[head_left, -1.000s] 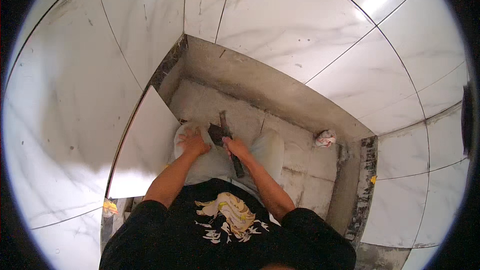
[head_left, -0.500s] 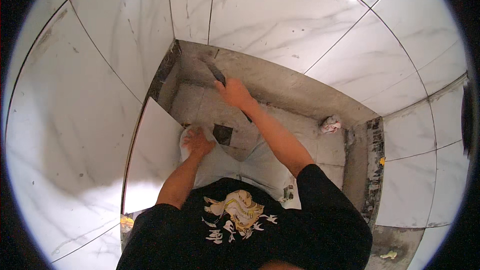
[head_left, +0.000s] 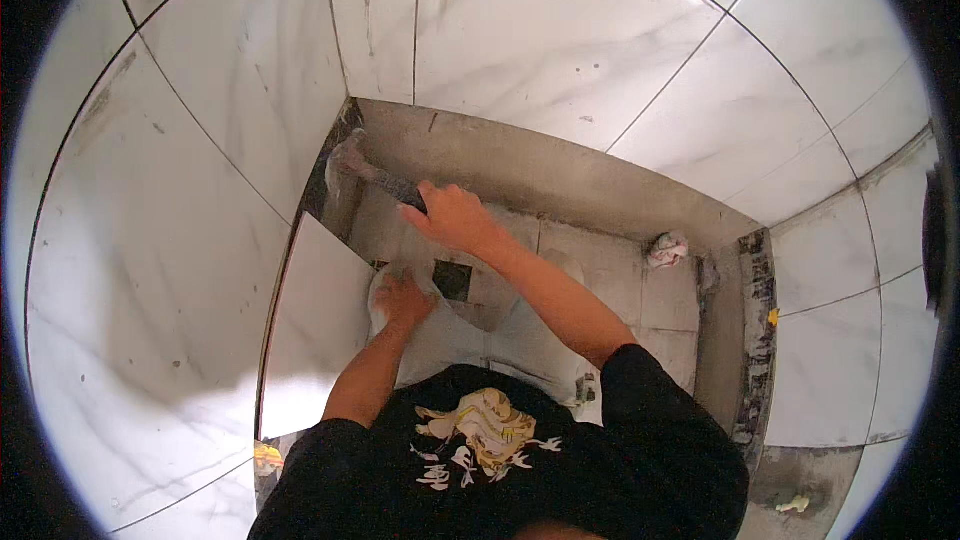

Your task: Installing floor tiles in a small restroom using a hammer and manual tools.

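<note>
My right hand (head_left: pixel 458 216) is closed around the dark handle of a hammer (head_left: pixel 398 187). The hammer's head is by the dark, bare strip (head_left: pixel 318 185) at the far left corner, below the wall tiles; whether it touches the strip I cannot tell. My left hand (head_left: pixel 404 297) lies on my left knee, in light grey trousers, with its fingers spread and holding nothing. Beside that knee, a white tile (head_left: pixel 312 325) stands along the left wall.
White marbled tiles (head_left: pixel 540 30) cover the walls around me. Bare cement (head_left: pixel 560 170) runs beneath them. A square dark drain opening (head_left: pixel 453 281) lies in the tiled floor. At the right stands a crumpled wrapper (head_left: pixel 667 249), near a rough edge strip (head_left: pixel 757 340).
The hammer has swung left and toward me, its head now at the left corner strip. My right hand has come slightly nearer. The left hand stays on the knee.
</note>
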Action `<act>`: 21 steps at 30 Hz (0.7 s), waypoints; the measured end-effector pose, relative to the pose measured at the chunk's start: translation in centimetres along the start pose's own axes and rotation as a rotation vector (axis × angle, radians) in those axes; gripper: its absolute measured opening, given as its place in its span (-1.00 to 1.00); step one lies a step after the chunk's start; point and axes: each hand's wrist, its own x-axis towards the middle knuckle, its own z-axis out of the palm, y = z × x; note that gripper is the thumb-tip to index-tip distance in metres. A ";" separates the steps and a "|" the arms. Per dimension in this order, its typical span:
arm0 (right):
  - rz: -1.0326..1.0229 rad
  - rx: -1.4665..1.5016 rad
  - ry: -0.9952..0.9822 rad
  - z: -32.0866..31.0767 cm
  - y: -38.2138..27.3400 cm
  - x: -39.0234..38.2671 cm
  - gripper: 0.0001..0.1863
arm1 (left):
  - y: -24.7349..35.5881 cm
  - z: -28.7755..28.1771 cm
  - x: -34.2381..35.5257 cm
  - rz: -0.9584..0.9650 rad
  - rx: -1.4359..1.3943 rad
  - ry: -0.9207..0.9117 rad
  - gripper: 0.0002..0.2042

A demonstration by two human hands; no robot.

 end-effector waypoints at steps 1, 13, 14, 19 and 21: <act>-0.056 0.002 -0.054 -0.1 0.1 -0.1 -0.42 | -0.1 -0.1 -0.1 -0.002 -0.001 -0.006 -0.08; 0.071 0.483 0.124 7.3 3.6 -4.5 -0.58 | -0.7 -0.3 -0.1 0.077 -0.083 0.041 0.02; 0.114 0.488 0.094 8.2 4.1 -4.9 -0.58 | -0.7 -0.5 0.2 0.006 -0.093 -0.026 0.02; 0.869 1.563 0.356 11.3 4.0 -2.5 -0.74 | 0.2 -2.3 1.2 0.092 -0.033 -0.100 0.02; 0.880 1.519 0.595 12.5 2.0 1.5 -0.76 | 0.8 -2.7 1.0 0.116 -0.040 -0.073 0.02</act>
